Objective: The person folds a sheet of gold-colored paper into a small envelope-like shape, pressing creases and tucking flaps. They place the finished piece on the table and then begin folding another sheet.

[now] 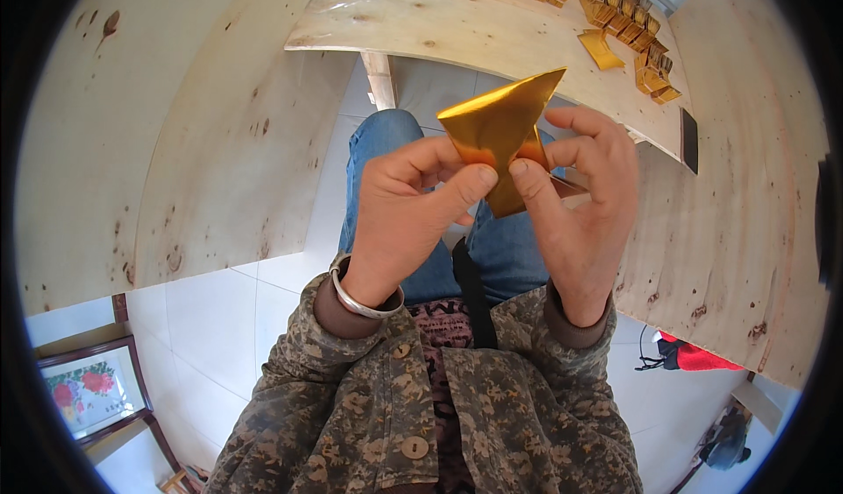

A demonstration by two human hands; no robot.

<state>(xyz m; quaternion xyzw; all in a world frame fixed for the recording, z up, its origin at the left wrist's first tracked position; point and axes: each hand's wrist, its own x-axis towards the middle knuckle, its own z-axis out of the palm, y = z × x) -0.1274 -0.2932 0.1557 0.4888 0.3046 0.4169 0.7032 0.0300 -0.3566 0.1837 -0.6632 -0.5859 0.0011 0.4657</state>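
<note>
A shiny gold sheet of paper (498, 123), folded into a pointed shape, is held up in front of my chest above my lap. My left hand (408, 213) pinches its lower left side between thumb and fingers; a silver bangle sits on that wrist. My right hand (584, 195) grips the right side, thumb pressed on the lower fold next to the left thumb. The paper's tip points up and to the right.
A pale plywood table (474, 28) curves around me, left, front and right. Several folded gold paper pieces (619, 15) lie in rows at the far right, one loose piece (600, 48) beside them. A framed flower picture (88, 393) stands on the tiled floor at lower left.
</note>
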